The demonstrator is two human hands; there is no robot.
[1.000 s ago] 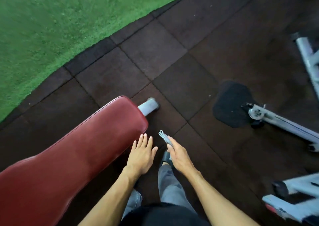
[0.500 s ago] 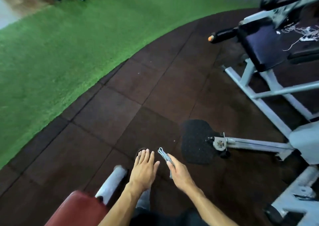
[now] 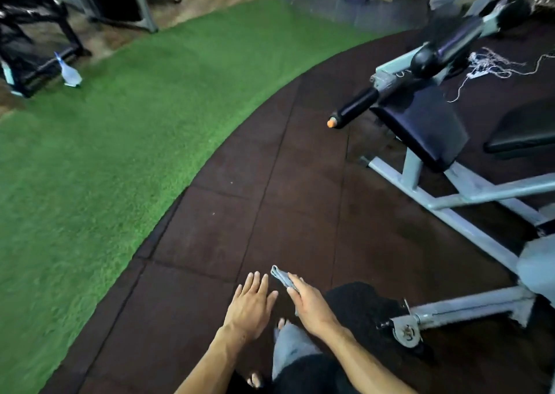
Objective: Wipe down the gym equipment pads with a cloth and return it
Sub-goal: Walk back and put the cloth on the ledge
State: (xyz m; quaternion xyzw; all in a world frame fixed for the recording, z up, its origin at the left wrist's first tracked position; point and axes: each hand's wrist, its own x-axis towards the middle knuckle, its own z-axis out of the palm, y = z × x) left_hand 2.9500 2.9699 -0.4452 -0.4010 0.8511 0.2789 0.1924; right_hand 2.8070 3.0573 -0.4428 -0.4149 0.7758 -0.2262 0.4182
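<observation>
My right hand (image 3: 310, 305) holds a folded grey cloth (image 3: 280, 276), whose end sticks out past the fingertips. Just left of it my left hand (image 3: 250, 305) is flat with fingers apart and holds nothing. Both hands hover over the dark rubber floor tiles (image 3: 270, 207). At the right stands a grey-framed machine (image 3: 468, 201) with a dark blue seat pad (image 3: 420, 123) and a black padded roller (image 3: 441, 48). A second black pad (image 3: 522, 135) lies at the far right edge.
Green artificial turf (image 3: 120, 129) covers the left half of the floor. A spray bottle (image 3: 69, 73) stands on it at the far left by a black rack (image 3: 27, 48). A black floor mat (image 3: 360, 306) lies under the machine's lower bar (image 3: 465, 309).
The view has lifted and swung away from the red bench pad, which is out of sight now. The blue-padded machine has come fully into view. Both hands keep their pose, the cloth still held.
</observation>
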